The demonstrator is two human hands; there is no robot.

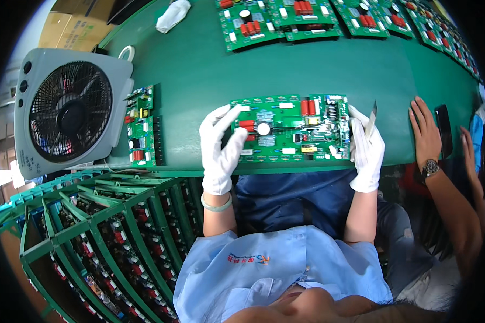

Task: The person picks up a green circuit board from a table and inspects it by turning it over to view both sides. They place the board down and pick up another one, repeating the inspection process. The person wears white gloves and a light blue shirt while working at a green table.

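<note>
A green circuit board (285, 113) lies in front of me near the table's front edge, with red and white components, a round white-topped part and black wires across it. My left hand (219, 145), in a white glove, grips the board's left edge, its thumb and forefinger reaching over the corner parts. At the opposite edge, my gloved right hand (367, 148) rests against the board. A slim, pointed silver tool (373, 117), like tweezers, is held in that hand and points away from me. Its lower part is hidden by the glove.
Left stands a grey fan (73, 110) beside more boards (140, 126). A green rack (113, 204) of boards is at lower left. Boards (307, 32) line the far side, near a white cloth (172, 16). Another person's hand (427, 132) rests right, by a phone (443, 129).
</note>
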